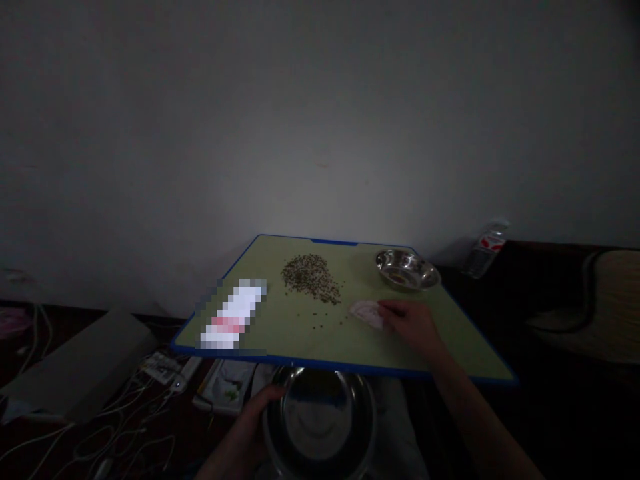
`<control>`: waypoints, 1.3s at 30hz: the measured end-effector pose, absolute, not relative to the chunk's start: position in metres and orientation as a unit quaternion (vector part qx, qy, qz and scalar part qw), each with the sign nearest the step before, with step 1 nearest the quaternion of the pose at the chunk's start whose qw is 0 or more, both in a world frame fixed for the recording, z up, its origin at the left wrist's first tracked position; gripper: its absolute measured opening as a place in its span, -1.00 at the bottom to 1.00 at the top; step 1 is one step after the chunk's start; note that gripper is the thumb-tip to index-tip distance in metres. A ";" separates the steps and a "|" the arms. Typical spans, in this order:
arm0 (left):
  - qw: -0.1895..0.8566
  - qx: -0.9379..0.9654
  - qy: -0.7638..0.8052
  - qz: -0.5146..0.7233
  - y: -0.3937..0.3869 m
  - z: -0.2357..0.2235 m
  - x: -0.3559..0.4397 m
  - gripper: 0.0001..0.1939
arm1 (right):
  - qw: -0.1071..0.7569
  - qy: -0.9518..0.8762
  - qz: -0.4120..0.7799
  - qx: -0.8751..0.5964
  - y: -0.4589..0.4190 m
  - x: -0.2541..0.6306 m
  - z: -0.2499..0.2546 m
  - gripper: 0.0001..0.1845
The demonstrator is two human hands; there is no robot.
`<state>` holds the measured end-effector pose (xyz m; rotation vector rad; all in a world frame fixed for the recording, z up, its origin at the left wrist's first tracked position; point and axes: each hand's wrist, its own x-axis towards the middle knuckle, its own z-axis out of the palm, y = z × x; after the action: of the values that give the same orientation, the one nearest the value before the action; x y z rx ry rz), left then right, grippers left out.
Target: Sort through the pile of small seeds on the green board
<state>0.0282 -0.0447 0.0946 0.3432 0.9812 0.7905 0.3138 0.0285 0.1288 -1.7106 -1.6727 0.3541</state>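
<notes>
My left hand (257,420) grips the rim of a large steel bowl (320,420) below the front edge of the board, its thumb over the rim. On the green board (280,343) with blue edging, my right hand (413,323) pinches a crumpled whitish cloth or tissue (367,312); which of the two I cannot tell. Left of it lies a spread pile of small dark and pale grains or beans (311,277), with several loose ones nearer the front edge. Behind my right hand stands a smaller steel bowl (407,270), with something brownish at its bottom.
A blurred-out bright screen (233,313) lies at the board's left. A clear plastic bottle (486,250) leans beyond the right edge. On the floor at left are a grey box (83,363), tangled white cables (125,427) and a white tray (227,387). A wall rises behind.
</notes>
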 end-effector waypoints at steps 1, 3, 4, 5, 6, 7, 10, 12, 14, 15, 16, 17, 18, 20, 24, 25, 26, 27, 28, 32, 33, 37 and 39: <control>0.799 0.156 0.453 0.364 -0.044 0.094 0.028 -0.81 | 0.345 -0.652 0.147 -0.658 0.030 0.312 0.128 -0.68; 0.807 0.150 0.444 0.361 -0.043 0.092 0.027 -0.81 | 0.333 -0.663 0.173 -0.648 0.032 0.306 0.128 -0.67; 0.810 0.148 0.440 0.360 -0.042 0.092 0.027 -0.81 | 0.328 -0.670 0.180 -0.641 0.032 0.302 0.128 -0.67; 0.809 0.146 0.440 0.361 -0.042 0.093 0.027 -0.81 | 0.324 -0.679 0.185 -0.633 0.031 0.298 0.129 -0.67; 0.806 0.143 0.444 0.365 -0.041 0.094 0.027 -0.82 | 0.322 -0.687 0.187 -0.624 0.030 0.294 0.130 -0.67; 0.801 0.141 0.449 0.370 -0.041 0.094 0.027 -0.82 | 0.320 -0.695 0.188 -0.616 0.028 0.289 0.130 -0.68; 0.792 0.142 0.458 0.378 -0.040 0.094 0.026 -0.84 | 0.319 -0.706 0.205 -0.598 0.020 0.279 0.132 -0.68; 0.793 0.146 0.454 0.380 -0.040 0.092 0.025 -0.85 | 0.316 -0.711 0.222 -0.588 0.013 0.272 0.133 -0.69; 0.793 0.148 0.454 0.378 -0.040 0.090 0.024 -0.86 | 0.312 -0.718 0.241 -0.573 0.005 0.267 0.133 -0.71; 0.795 0.149 0.451 0.378 -0.040 0.090 0.024 -0.86 | 0.312 -0.721 0.250 -0.566 0.001 0.264 0.134 -0.72; 0.795 0.150 0.448 0.380 -0.040 0.091 0.024 -0.86 | 0.313 -0.724 0.255 -0.559 -0.002 0.262 0.134 -0.72; 0.797 0.151 0.445 0.380 -0.040 0.092 0.025 -0.85 | 0.315 -0.728 0.258 -0.552 -0.005 0.260 0.135 -0.73; 0.798 0.153 0.442 0.381 -0.041 0.094 0.025 -0.84 | 0.316 -0.731 0.260 -0.546 -0.007 0.258 0.135 -0.73; 0.796 0.157 0.441 0.383 -0.042 0.097 0.026 -0.82 | 0.324 -0.731 0.260 -0.542 -0.007 0.257 0.135 -0.74; 0.791 0.146 0.453 0.383 -0.043 0.098 0.025 -0.84 | 0.350 -0.699 0.246 -0.574 0.008 0.266 0.134 -0.69; 0.793 0.143 0.454 0.380 -0.042 0.097 0.024 -0.84 | 0.359 -0.689 0.234 -0.585 0.014 0.270 0.133 -0.68; 0.794 0.141 0.455 0.377 -0.042 0.095 0.024 -0.84 | 0.365 -0.683 0.221 -0.593 0.021 0.273 0.133 -0.67; 0.793 0.140 0.457 0.377 -0.041 0.093 0.023 -0.83 | 0.368 -0.678 0.211 -0.600 0.027 0.276 0.134 -0.67; 0.791 0.142 0.459 0.379 -0.040 0.090 0.022 -0.82 | 0.366 -0.679 0.204 -0.603 0.034 0.278 0.134 -0.67; 0.779 0.159 0.467 0.387 -0.038 0.080 0.017 -0.82 | 0.343 -0.694 0.199 -0.600 0.056 0.276 0.137 -0.68; 0.777 0.165 0.466 0.389 -0.037 0.077 0.015 -0.83 | 0.337 -0.699 0.199 -0.598 0.060 0.273 0.138 -0.68; 0.777 0.179 0.462 0.388 -0.035 0.076 0.010 -0.84 | 0.317 -0.728 0.194 -0.576 0.076 0.260 0.140 -0.70; 0.780 0.176 0.456 0.390 -0.034 0.080 0.008 -0.84 | 0.305 -0.746 0.191 -0.560 0.083 0.256 0.141 -0.71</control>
<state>0.0085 -0.0344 0.0797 0.3804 0.9862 0.8421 0.2557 0.0828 0.1408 -1.4834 -1.9743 0.5059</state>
